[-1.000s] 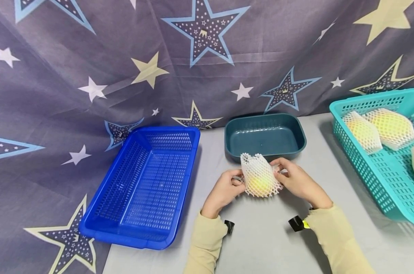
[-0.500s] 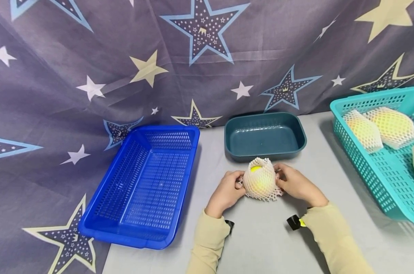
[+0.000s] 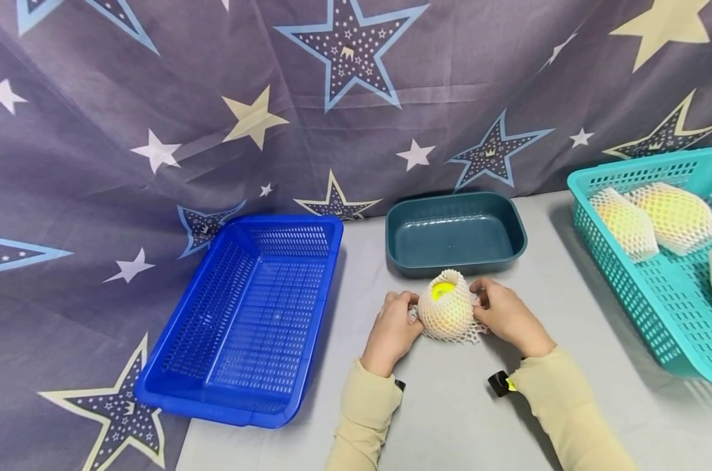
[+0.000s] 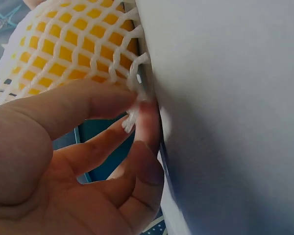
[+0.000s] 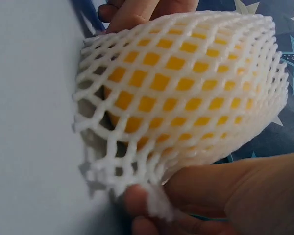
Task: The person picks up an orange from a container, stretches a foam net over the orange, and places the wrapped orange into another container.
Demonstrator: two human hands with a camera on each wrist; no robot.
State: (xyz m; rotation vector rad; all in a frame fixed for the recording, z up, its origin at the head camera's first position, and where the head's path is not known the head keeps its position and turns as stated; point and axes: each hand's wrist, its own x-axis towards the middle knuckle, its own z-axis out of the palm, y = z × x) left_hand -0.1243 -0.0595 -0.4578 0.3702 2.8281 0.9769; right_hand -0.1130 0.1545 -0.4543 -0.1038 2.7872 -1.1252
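A round yellow-orange fruit (image 3: 442, 289) stands on the table in a white foam net sleeve (image 3: 446, 317), its bare top showing through the sleeve's upper opening. On its left side my left hand (image 3: 392, 330) pinches the lower edge of the net between thumb and fingers, as the left wrist view shows. My right hand (image 3: 508, 315) pinches the net's lower edge on the other side. In the right wrist view the foam net (image 5: 186, 93) spreads loosely past the fruit's base, and the right thumb and fingers (image 5: 201, 188) grip a bunched strand. Fruit of this kind shows orange through the mesh.
Behind the fruit stands a dark teal tub (image 3: 456, 267). A blue perforated basket (image 3: 299, 366) is on the left. At the right, a turquoise basket (image 3: 620, 281) holds several net-wrapped fruits (image 3: 673, 216). A star-patterned cloth (image 3: 356, 150) hangs along the table's back edge.
The net's top has slid down and opened, baring the fruit's yellow top, which was covered one second ago. Both hands have kept hold of the net's lower edge and moved only slightly.
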